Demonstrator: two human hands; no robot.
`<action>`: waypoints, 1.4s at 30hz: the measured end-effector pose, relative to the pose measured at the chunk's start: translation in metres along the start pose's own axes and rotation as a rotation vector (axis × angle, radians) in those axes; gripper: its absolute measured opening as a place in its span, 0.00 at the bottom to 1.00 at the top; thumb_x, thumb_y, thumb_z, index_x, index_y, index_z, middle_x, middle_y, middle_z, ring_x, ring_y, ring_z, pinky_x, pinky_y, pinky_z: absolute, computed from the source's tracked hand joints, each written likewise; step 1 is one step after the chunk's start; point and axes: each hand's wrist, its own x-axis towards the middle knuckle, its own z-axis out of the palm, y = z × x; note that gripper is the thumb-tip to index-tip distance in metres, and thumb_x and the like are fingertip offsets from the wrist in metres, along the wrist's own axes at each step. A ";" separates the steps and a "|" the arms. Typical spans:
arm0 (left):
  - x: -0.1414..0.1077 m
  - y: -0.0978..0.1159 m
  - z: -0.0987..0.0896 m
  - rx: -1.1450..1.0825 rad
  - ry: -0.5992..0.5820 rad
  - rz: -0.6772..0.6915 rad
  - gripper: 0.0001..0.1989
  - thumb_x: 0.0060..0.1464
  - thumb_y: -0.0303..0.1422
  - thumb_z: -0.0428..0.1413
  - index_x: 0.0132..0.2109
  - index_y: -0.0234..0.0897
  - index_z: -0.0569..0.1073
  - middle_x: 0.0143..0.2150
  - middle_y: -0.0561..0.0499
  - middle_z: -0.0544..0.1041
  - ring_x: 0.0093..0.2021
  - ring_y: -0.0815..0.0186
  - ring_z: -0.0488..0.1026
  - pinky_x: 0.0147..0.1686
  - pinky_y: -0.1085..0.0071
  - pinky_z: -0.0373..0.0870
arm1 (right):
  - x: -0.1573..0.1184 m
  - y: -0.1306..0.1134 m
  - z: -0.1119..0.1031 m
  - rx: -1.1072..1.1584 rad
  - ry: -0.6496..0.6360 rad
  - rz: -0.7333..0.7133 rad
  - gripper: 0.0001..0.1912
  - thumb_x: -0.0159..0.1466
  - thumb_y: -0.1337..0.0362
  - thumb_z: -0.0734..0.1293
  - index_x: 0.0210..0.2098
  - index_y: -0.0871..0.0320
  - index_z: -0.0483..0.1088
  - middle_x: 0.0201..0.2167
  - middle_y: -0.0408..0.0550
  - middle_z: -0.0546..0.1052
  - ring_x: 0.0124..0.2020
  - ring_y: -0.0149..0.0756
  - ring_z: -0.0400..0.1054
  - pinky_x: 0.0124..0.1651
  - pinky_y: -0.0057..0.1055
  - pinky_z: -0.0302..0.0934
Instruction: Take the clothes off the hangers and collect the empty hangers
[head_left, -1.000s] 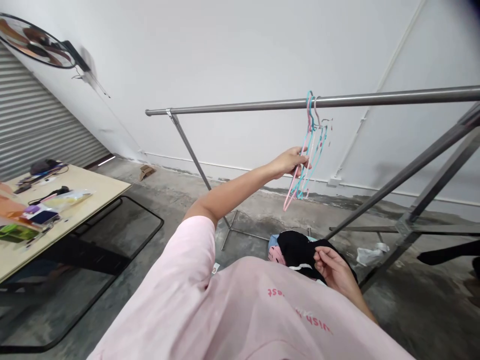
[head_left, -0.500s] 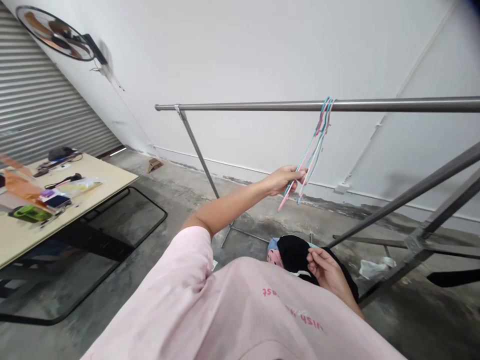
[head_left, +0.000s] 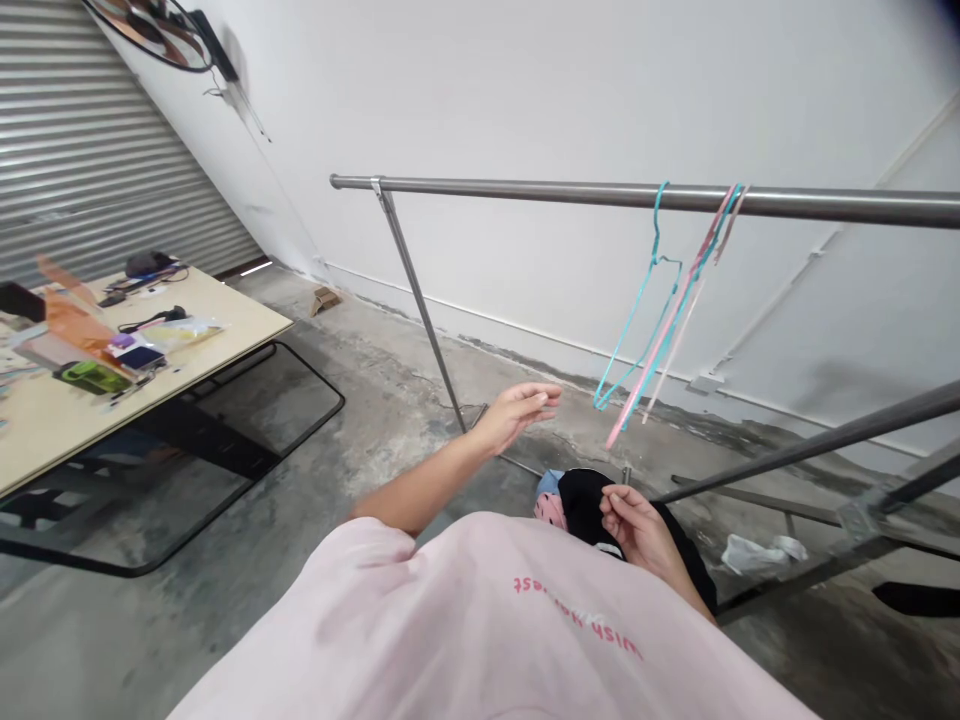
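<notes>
My left hand [head_left: 516, 416] is stretched out in front of me, open and empty, a short way left of the hangers. A teal plastic hanger [head_left: 628, 325] and a pink plastic hanger [head_left: 671, 320] hang by their hooks from a steel clothes rail [head_left: 570, 190], with a paler hanger beside the pink one. Low in view, my right hand [head_left: 636, 532] pinches a black garment [head_left: 585, 505]. A pink patterned cloth [head_left: 550, 510] and a blue cloth [head_left: 550, 483] show behind it, partly hidden by my pink shirt [head_left: 480, 620].
A long table [head_left: 187, 300] at the left holds a green container, papers and small items. A metal shutter [head_left: 105, 150] and a wall fan [head_left: 161, 30] are beyond it. Rack legs stand on the concrete floor [head_left: 360, 400], near a white plastic bag [head_left: 757, 552].
My left hand has let go of the hangers, opened and moved left. The hangers now hang by themselves from the rail, spread apart. My right hand has shifted only slightly.
</notes>
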 end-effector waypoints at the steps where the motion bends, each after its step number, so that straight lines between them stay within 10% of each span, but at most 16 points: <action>1: -0.005 -0.004 -0.009 -0.011 0.027 -0.029 0.22 0.41 0.40 0.71 0.42 0.33 0.81 0.44 0.42 0.79 0.47 0.61 0.74 0.50 0.65 0.71 | 0.001 -0.001 0.002 -0.008 0.000 0.003 0.23 0.39 0.57 0.83 0.30 0.59 0.75 0.24 0.42 0.72 0.23 0.22 0.63 0.25 0.17 0.61; 17: -0.082 -0.090 -0.114 -0.124 0.460 -0.260 0.08 0.51 0.36 0.64 0.38 0.36 0.79 0.38 0.48 0.79 0.31 0.71 0.77 0.30 0.78 0.71 | 0.011 -0.006 0.016 -0.099 -0.056 0.064 0.25 0.38 0.56 0.83 0.31 0.59 0.75 0.23 0.42 0.72 0.22 0.21 0.62 0.25 0.18 0.60; 32: -0.103 -0.084 -0.125 -0.183 0.508 -0.244 0.09 0.52 0.33 0.62 0.38 0.31 0.76 0.33 0.49 0.77 0.28 0.72 0.75 0.28 0.77 0.67 | 0.011 0.010 0.035 -0.177 -0.109 0.063 0.23 0.39 0.55 0.82 0.30 0.57 0.75 0.24 0.42 0.72 0.23 0.21 0.63 0.26 0.17 0.62; 42: -0.103 -0.090 -0.178 0.010 0.523 -0.371 0.08 0.63 0.33 0.53 0.43 0.33 0.74 0.36 0.51 0.76 0.31 0.75 0.73 0.34 0.77 0.67 | 0.003 0.040 0.048 -0.122 0.019 0.037 0.17 0.44 0.59 0.79 0.32 0.57 0.75 0.25 0.43 0.72 0.24 0.22 0.62 0.25 0.19 0.58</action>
